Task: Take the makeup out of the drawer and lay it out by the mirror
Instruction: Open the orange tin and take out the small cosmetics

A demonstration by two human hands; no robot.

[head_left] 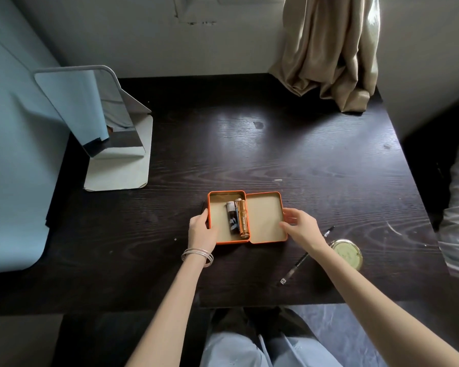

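Both hands grip the open orange tin point(265, 218): left hand point(202, 229) hides its near-left corner, right hand point(301, 229) its lid edge.

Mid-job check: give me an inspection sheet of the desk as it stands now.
Surface: dark wood desk, scuffed.
Job's things: orange tin lying open, gold tube and black-and-white tube inside; black pencil and round gold compact on the desk at right; mirror standing far left.
Clutter: thin dark stick left of the tin.
Hands: left hand holds the tin's base; right hand holds the lid's edge.
Cables: nothing seen.
Surroundings: beige curtain, blue sheet.
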